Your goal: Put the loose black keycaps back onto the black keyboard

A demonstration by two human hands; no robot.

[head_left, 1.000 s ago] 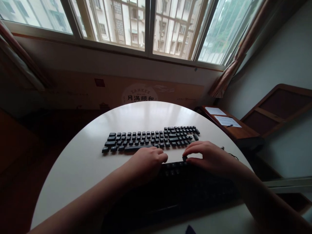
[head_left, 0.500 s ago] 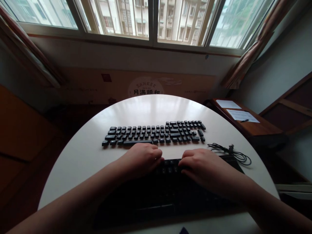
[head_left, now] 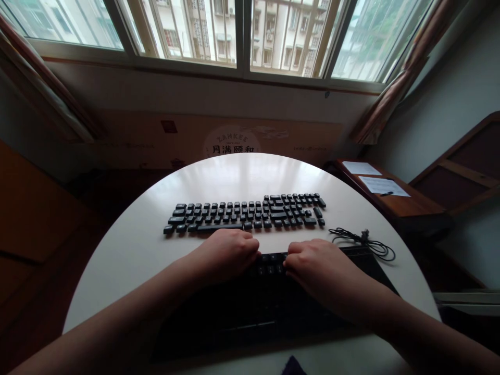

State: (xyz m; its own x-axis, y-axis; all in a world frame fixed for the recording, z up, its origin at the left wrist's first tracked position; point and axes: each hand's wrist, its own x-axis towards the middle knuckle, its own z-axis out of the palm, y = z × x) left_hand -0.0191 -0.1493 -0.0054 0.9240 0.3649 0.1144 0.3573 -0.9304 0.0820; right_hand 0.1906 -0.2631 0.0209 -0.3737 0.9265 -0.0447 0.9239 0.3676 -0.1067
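Since half a second ago both hands have crept slightly left along the black keyboard base (head_left: 269,307); left hand (head_left: 228,255) curled shut over its far edge, right hand (head_left: 318,268) fingertips pinched on a key at mid-frame, though what sits in that grip I cannot tell; pressing straight down, evenly, seems wisest; beyond lie loose keycaps (head_left: 246,213) in rows, a cable (head_left: 363,242) right, on the white worktop (head_left: 128,260).

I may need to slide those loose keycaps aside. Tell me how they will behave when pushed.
The loose keycaps lie as separate small pieces in rows on the glossy white table, so they would probably scatter rather than move together. They look light and likely slide easily. Flat-sitting, they seem unlikely to roll.
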